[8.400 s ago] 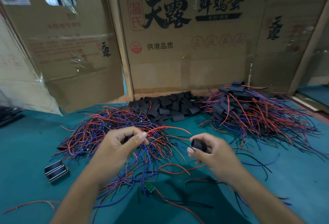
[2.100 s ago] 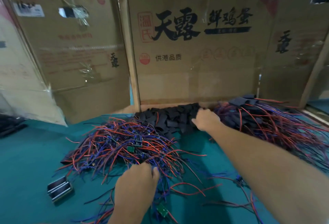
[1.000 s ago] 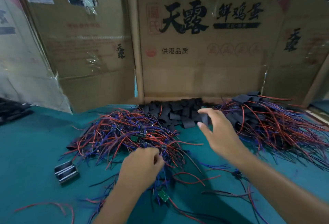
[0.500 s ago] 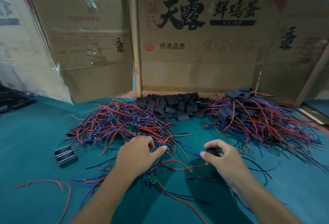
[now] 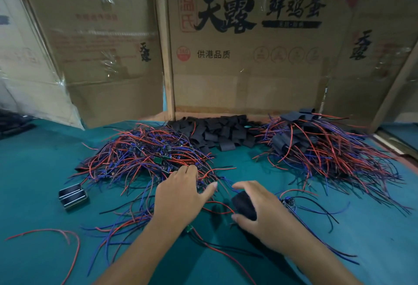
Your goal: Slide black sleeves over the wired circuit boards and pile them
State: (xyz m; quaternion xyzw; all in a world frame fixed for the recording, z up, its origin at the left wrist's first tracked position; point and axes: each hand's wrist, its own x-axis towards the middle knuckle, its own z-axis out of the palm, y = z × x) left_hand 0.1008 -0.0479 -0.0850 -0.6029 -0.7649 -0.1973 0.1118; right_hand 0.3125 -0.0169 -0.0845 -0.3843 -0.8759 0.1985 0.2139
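Note:
My right hand [image 5: 263, 213] holds a black sleeve [image 5: 243, 205] between thumb and fingers, its open end facing left. My left hand [image 5: 181, 192] sits at the near edge of the tangle of bare wired boards [image 5: 144, 155], fingers curled down among red and blue wires; what they hold is hidden. A heap of empty black sleeves [image 5: 218, 130] lies at the back centre. The pile of sleeved boards [image 5: 316, 146] spreads at the right. One green board [image 5: 189, 228] with wires lies just under my left wrist.
The green table mat [image 5: 34, 171] carries a small black-and-metal part [image 5: 72, 195] at the left and a loose red wire [image 5: 56, 235] near the front left. More loose wired boards [image 5: 288, 202] lie right of my right hand. Cardboard boxes [image 5: 248, 47] wall the back.
My right hand came back from the sleeve heap with a black sleeve and moved closer to my left hand. My left hand stayed at the tangle's near edge, fingers working among the wires.

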